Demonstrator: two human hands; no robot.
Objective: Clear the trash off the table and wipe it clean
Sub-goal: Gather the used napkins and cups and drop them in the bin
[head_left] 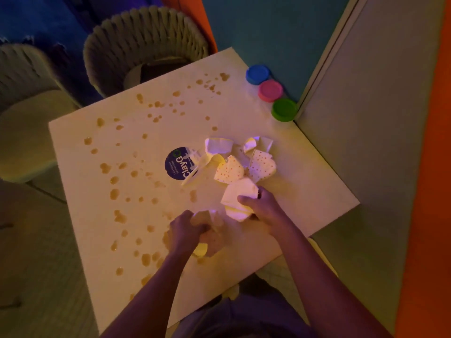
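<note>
**Gathering the paper scraps before the wipe**

We have both hands down at the near edge of the white table (80, 132), each closed on a piece of trash. Our left hand (186, 231) is curled tight around a crumpled paper wad (207, 222), with a yellowish bit showing beneath the knuckles. Our right hand (262, 207) pinches a folded white paper piece (240, 193), thumb on top and fingers wrapped underneath. We judge the grips are this way so the scraps can be bunched and carried off in one load.

The rest of the trash lies just beyond our right hand: two polka-dot paper cup pieces (230, 170), torn white scraps (218, 143) and what looks like a white plastic spoon (195, 173), partly covering a round dark sticker (175, 164) in the table's middle. Brownish spill drops (114, 193) dot the left and far parts of the surface, so the wiping is not yet done; we see no cloth.

Three lidded tubs, a blue tub (257, 74), a pink tub (270, 90) and a green tub (284, 109), stand in a line along the far right edge against the wall, shut, contents hidden. A woven chair (146, 37) sits beyond the far corner. No bin is visible.
</note>
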